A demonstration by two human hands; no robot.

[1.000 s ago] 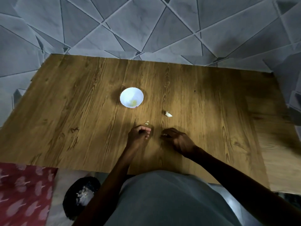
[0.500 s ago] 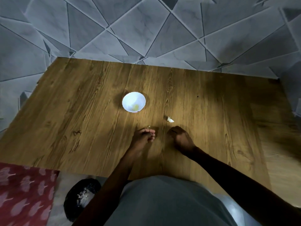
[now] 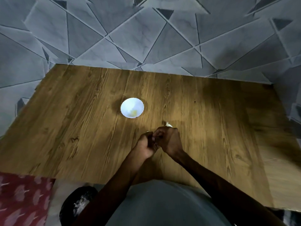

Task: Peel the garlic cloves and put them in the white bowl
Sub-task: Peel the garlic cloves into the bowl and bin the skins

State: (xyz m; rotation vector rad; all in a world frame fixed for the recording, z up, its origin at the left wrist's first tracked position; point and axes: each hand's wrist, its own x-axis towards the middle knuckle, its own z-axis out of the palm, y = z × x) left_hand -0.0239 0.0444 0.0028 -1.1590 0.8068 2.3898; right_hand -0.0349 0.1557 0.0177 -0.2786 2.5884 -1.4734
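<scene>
- Left hand (image 3: 146,145) and right hand (image 3: 170,141) were pressed together above the counter (image 3: 78,128), fingers curled inward; couldn't tell what they pinched, if anything.
- Garlic clove (image 3: 168,124) lay on the counter just beyond the right hand.
- White bowl (image 3: 127,104) sat farther back, to the left, with a yellowish bit inside.

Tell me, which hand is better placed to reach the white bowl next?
Probably the left hand. The bowl sits ahead and to the left of both hands, on that hand's side; the right hand would have to cross over it. What the curled fingers hold is hidden.
</scene>
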